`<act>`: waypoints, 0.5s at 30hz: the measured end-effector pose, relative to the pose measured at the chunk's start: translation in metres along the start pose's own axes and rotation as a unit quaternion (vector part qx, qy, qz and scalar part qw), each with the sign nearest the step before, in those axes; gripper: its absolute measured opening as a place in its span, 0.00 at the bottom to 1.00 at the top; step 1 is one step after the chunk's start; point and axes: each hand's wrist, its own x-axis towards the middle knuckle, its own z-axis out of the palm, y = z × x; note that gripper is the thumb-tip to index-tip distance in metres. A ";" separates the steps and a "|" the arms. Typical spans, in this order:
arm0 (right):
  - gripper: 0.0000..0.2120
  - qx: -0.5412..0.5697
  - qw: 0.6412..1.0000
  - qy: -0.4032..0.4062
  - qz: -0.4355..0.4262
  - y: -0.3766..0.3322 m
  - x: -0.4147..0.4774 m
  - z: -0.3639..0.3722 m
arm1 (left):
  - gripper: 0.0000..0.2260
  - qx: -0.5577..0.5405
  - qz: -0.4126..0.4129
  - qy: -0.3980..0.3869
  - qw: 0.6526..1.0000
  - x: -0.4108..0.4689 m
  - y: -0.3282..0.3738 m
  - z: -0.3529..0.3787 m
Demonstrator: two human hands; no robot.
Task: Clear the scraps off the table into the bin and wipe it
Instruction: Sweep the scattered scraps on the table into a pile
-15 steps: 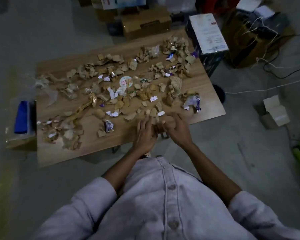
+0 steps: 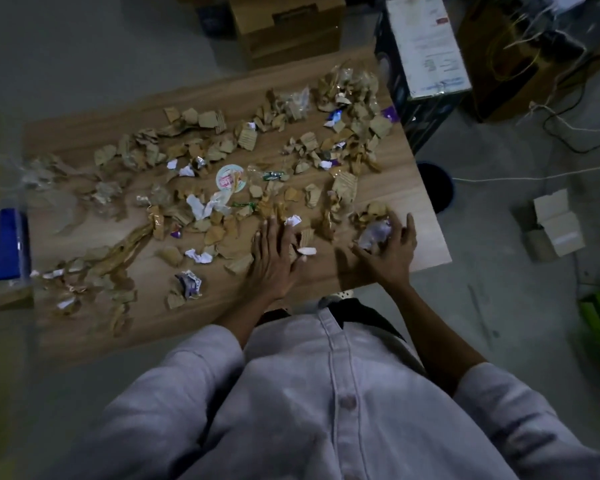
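A low wooden table (image 2: 409,199) is strewn with several torn cardboard scraps (image 2: 246,138), crumpled white paper bits (image 2: 198,206) and foil wrappers. My left hand (image 2: 274,258) lies flat on the scraps near the table's front edge, fingers straight. My right hand (image 2: 392,251) sits to its right with fingers spread and curved over a crumpled purple-white wrapper (image 2: 374,233). A round sticker-like lid (image 2: 230,179) lies mid-table. A dark round bin (image 2: 435,187) stands on the floor beside the table's right edge.
A blue object in a clear holder (image 2: 9,247) sits off the table's left end. Cardboard boxes (image 2: 288,26) stand behind the table; a black box topped with paper (image 2: 426,46), cables and small white boxes (image 2: 555,225) lie to the right.
Both hands have moved apart and forward onto the table: the left now flat on scraps, the right reaching right over the purple-white wrapper. The camera has come closer.
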 end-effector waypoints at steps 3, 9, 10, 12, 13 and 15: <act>0.51 0.068 0.996 -0.050 -0.018 -0.002 0.022 0.008 | 0.35 -0.072 -0.055 0.036 0.995 0.026 0.009 0.002; 0.38 0.109 0.983 -0.125 -0.074 -0.036 0.038 0.043 | 0.29 -0.293 -0.096 0.106 0.945 0.065 0.050 0.008; 0.34 0.129 0.981 -0.129 -0.072 -0.047 0.038 0.050 | 0.28 -0.308 -0.095 0.107 0.940 0.069 0.057 0.010; 0.29 0.180 0.973 -0.140 -0.043 -0.074 0.035 0.062 | 0.25 -0.355 -0.123 0.114 0.920 0.074 0.070 0.012; 0.29 0.214 0.966 -0.147 -0.023 -0.087 0.034 0.067 | 0.25 -0.395 -0.148 0.126 0.898 0.077 0.075 0.009; 0.30 0.285 0.944 -0.163 0.010 -0.107 0.037 0.073 | 0.27 -0.475 -0.189 0.153 0.846 0.081 0.080 -0.005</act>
